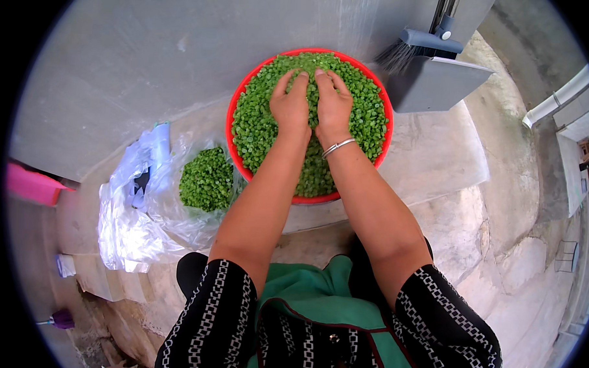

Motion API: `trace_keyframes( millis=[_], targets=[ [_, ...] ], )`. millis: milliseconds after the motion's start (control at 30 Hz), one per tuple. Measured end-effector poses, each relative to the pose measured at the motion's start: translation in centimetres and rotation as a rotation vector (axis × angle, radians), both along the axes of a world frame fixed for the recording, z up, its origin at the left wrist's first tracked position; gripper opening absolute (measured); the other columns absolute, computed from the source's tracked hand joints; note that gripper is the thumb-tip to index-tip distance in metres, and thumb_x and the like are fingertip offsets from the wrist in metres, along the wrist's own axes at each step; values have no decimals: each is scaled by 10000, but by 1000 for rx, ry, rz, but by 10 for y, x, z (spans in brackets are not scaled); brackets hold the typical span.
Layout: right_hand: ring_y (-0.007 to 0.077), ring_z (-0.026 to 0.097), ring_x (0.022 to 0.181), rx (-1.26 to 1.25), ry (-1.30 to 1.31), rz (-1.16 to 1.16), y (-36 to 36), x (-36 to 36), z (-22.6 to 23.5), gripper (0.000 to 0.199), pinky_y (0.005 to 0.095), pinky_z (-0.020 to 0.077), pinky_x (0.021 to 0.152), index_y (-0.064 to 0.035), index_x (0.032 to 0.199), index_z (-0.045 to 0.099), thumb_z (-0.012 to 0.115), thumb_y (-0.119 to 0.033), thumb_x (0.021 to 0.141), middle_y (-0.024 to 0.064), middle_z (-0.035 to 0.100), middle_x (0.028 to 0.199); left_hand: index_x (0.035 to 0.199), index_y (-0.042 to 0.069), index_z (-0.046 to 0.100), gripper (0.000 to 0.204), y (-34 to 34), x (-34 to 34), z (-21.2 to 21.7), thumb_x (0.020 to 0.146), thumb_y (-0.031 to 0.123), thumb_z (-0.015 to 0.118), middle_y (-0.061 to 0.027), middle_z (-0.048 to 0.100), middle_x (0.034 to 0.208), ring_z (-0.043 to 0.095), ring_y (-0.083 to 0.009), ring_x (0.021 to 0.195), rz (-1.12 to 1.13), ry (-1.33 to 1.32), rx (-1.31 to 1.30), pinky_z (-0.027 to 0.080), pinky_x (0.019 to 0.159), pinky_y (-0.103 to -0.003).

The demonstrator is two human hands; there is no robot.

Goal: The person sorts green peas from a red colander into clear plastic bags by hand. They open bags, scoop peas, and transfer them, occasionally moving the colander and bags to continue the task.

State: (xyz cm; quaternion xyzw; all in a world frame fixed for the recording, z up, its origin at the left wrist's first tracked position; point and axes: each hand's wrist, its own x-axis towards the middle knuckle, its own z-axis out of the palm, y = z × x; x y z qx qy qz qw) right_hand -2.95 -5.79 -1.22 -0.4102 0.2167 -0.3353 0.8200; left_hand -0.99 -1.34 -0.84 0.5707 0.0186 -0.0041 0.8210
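A round red basin (229, 131) is filled with chopped green vegetable pieces (365, 115). Over its middle, my left hand (291, 105) and my right hand (335, 106) are side by side with fingers curled inward, closed around some of the pieces. The lower fingers are partly hidden. My right wrist wears a silver bangle (338, 147). Beside the basin on the left, a clear plastic bag (137, 233) is spread out with a smaller heap of the same chopped greens (207, 179) on it.
A grey wall (150, 55) rises behind the basin. At the back right stand a grey dustpan (437, 85) and a broom (409, 48). A pink object (35, 185) is at the far left, a white pipe (560, 96) at the far right. Pale uneven stone (449, 222) lies around.
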Motion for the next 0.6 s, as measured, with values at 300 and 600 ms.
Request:
trace_keyframes(
  millis=[300, 600],
  targets=[
    [47, 411, 618, -48, -20, 62, 37, -14, 19, 411, 206, 355, 552, 42, 1101, 588, 695, -209, 794, -30, 522, 710, 1123, 1, 585, 376, 39, -20, 20, 797, 167, 671, -58, 597, 1020, 522, -129, 936, 85, -30, -43, 407, 830, -264],
    [105, 521, 849, -97, 28, 404, 185, -5, -26, 377, 236, 428, 756, 43, 1068, 606, 671, -222, 808, 57, 615, 943, 1083, -1, 606, 286, 190, -34, -10, 831, 133, 619, -49, 609, 988, 536, -121, 898, 380, 41, -40, 429, 782, -251]
  ],
)
